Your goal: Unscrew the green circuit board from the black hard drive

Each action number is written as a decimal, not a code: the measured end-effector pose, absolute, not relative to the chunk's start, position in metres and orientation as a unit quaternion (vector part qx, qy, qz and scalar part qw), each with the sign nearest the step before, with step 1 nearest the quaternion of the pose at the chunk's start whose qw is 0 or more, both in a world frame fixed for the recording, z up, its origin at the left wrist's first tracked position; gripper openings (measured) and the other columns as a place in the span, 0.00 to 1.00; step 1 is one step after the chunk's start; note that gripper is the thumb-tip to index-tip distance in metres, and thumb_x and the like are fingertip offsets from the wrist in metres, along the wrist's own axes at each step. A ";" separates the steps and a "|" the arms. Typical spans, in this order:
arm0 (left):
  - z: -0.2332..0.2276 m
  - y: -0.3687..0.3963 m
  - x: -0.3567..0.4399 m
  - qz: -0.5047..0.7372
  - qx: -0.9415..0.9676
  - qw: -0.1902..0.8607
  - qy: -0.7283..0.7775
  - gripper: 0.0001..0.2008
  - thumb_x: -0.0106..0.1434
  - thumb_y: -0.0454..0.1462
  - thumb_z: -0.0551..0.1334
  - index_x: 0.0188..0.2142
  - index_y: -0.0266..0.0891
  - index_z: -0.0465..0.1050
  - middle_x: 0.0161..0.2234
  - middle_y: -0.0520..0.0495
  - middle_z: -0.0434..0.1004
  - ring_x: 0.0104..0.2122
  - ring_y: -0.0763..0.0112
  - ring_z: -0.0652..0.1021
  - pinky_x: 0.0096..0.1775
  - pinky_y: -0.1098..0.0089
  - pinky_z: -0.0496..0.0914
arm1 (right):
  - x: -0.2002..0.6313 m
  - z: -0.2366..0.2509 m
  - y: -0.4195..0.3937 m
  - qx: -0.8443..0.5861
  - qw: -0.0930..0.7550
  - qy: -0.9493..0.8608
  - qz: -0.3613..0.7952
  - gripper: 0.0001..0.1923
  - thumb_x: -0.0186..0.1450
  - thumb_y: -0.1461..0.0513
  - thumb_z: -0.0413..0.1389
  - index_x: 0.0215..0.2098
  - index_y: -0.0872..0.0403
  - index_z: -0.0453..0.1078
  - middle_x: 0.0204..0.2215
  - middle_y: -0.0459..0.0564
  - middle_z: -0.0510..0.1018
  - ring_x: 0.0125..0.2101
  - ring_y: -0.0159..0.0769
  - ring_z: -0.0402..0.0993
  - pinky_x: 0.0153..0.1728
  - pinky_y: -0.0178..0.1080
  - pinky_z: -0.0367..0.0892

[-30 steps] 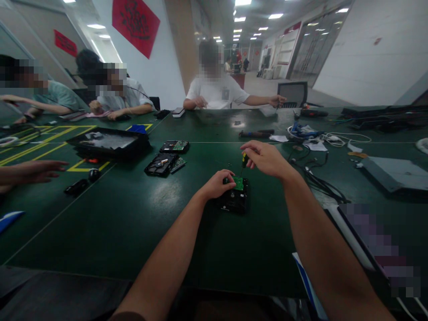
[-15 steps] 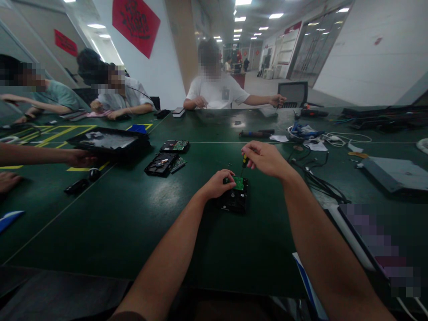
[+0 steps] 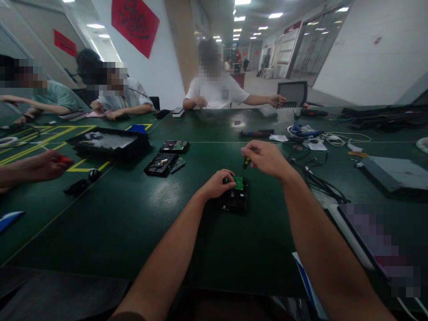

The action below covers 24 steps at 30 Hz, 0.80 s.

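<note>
A black hard drive (image 3: 234, 203) lies on the green table in front of me, its green circuit board (image 3: 238, 183) facing up. My left hand (image 3: 218, 183) is closed on the drive's left side, fingertips at the edge of the board. Held from above in my right hand (image 3: 264, 157) is a small yellow-and-black screwdriver (image 3: 246, 162). Its thin shaft slants down to the far edge of the drive by the board. Whether the tip sits in a screw is too small to tell. Several tiny screws (image 3: 229, 164) lie just beyond.
Left of my hands lie an opened hard drive (image 3: 161, 164), a loose board (image 3: 177, 165) and another drive (image 3: 174, 146). A black tray (image 3: 109, 141) stands farther left, near a co-worker's hand (image 3: 43, 167). Cables (image 3: 323, 178) and a grey metal case (image 3: 397, 174) are at right.
The screwdriver's handle has tilted slightly in my right hand; my left hand stays on the drive. At left, the co-worker's hand has moved away from the tray and now holds something red.
</note>
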<state>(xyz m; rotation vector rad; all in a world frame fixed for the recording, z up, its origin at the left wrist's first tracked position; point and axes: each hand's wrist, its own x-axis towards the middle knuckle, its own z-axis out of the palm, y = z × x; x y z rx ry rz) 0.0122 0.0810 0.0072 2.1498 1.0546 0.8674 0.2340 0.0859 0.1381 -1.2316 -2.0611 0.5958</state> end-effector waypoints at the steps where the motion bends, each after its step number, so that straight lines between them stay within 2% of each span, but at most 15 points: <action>1: 0.007 0.081 0.012 0.325 0.806 0.294 0.398 0.03 0.64 0.36 0.67 0.35 0.40 0.75 0.53 0.42 0.76 0.55 0.60 0.75 0.60 0.55 0.65 | 0.233 0.138 0.086 -0.468 0.327 -0.783 0.246 0.15 0.71 0.51 0.52 0.38 0.52 0.74 0.28 0.49 0.80 0.23 0.34 0.74 0.29 0.39 0.67; 5: 0.007 0.081 0.012 0.318 0.805 0.296 0.404 0.03 0.64 0.37 0.68 0.35 0.40 0.76 0.53 0.42 0.76 0.55 0.59 0.75 0.61 0.54 0.64 | 0.233 0.137 0.087 -0.466 0.326 -0.774 0.279 0.14 0.72 0.55 0.50 0.46 0.52 0.74 0.25 0.48 0.79 0.24 0.35 0.75 0.29 0.40 0.68; 7: 0.008 0.081 0.012 0.317 0.807 0.294 0.403 0.03 0.64 0.37 0.68 0.35 0.40 0.76 0.54 0.43 0.76 0.55 0.59 0.75 0.61 0.54 0.64 | 0.234 0.137 0.088 -0.467 0.327 -0.787 0.236 0.13 0.71 0.55 0.52 0.45 0.51 0.75 0.29 0.49 0.80 0.27 0.36 0.75 0.31 0.41 0.67; 9: 0.008 0.081 0.012 0.316 0.807 0.291 0.404 0.03 0.64 0.37 0.68 0.36 0.41 0.75 0.54 0.43 0.76 0.55 0.59 0.75 0.61 0.54 0.64 | 0.234 0.137 0.088 -0.473 0.330 -0.795 0.185 0.12 0.70 0.54 0.54 0.40 0.52 0.76 0.32 0.50 0.81 0.30 0.37 0.75 0.33 0.41 0.66; 12: 0.008 0.081 0.012 0.315 0.810 0.289 0.402 0.03 0.64 0.37 0.67 0.36 0.40 0.75 0.54 0.42 0.76 0.55 0.59 0.75 0.61 0.55 0.64 | 0.234 0.137 0.088 -0.493 0.338 -0.783 0.172 0.11 0.68 0.54 0.57 0.36 0.53 0.74 0.34 0.52 0.82 0.29 0.36 0.74 0.32 0.41 0.65; 15: 0.008 0.081 0.012 0.317 0.811 0.287 0.399 0.04 0.64 0.36 0.68 0.35 0.40 0.75 0.53 0.42 0.76 0.55 0.60 0.75 0.61 0.55 0.65 | 0.234 0.136 0.087 -0.482 0.346 -0.779 0.203 0.12 0.70 0.53 0.55 0.37 0.53 0.73 0.34 0.51 0.82 0.24 0.33 0.73 0.31 0.40 0.66; 18: 0.008 0.081 0.013 0.322 0.810 0.287 0.397 0.03 0.64 0.36 0.67 0.35 0.40 0.75 0.53 0.42 0.76 0.54 0.60 0.76 0.60 0.57 0.65 | 0.233 0.136 0.087 -0.464 0.342 -0.781 0.241 0.15 0.72 0.52 0.51 0.39 0.53 0.74 0.29 0.49 0.80 0.23 0.34 0.73 0.29 0.40 0.67; 21: 0.008 0.080 0.013 0.329 0.811 0.284 0.392 0.04 0.65 0.37 0.67 0.35 0.39 0.75 0.53 0.42 0.76 0.53 0.61 0.76 0.60 0.57 0.65 | 0.233 0.135 0.089 -0.458 0.346 -0.770 0.279 0.14 0.73 0.54 0.49 0.45 0.52 0.74 0.28 0.49 0.79 0.24 0.35 0.75 0.27 0.39 0.68; 24: 0.007 0.080 0.012 0.330 0.812 0.285 0.389 0.04 0.65 0.37 0.67 0.35 0.39 0.75 0.53 0.42 0.76 0.53 0.60 0.76 0.59 0.57 0.65 | 0.235 0.134 0.090 -0.460 0.338 -0.785 0.241 0.14 0.72 0.53 0.52 0.44 0.52 0.75 0.30 0.49 0.80 0.26 0.35 0.75 0.30 0.39 0.67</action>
